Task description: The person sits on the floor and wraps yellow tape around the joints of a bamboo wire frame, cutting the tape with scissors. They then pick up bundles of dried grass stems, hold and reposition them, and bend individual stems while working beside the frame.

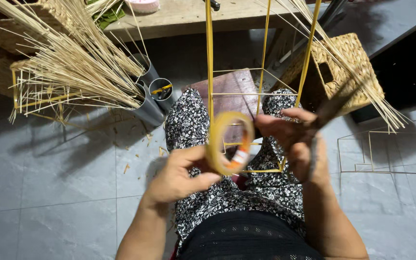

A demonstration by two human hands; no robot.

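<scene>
At far left, a bundle of thin pale reeds (68, 62) fans out over a small stick cage (34, 96) that stands on the grey tiled floor (49, 192). Just right of the bundle, grey metal tubes (152, 91) stand upright, close together. Behind them, a wooden bench (188, 17) runs across the top edge, with a pink round object (142, 5) resting on it.

At centre, a tall yellow frame (210, 58) of thin rods rises in front of the person's knees, which are covered in black-and-white patterned cloth (188, 120). A reddish-brown board (232, 91) lies on the floor beyond the knees, partly behind the frame rods.

The left hand (179, 175) is curled around a roll of yellow tape (229, 143), thumb on the near side and fingers wrapped under the rim; the roll is held on edge, directly in front of the lower part of the frame and between the two hands. The right hand (290, 139) is closed, its fingertips meeting just beside the roll; whether they pinch the tape end cannot be told. It also carries a dark, blurred tool (335, 103) that sticks up to the right.

Further right, a woven basket (347, 67) sits tilted with loose reeds across it. At far right, a thin wire frame (386, 154) lies on the floor.
</scene>
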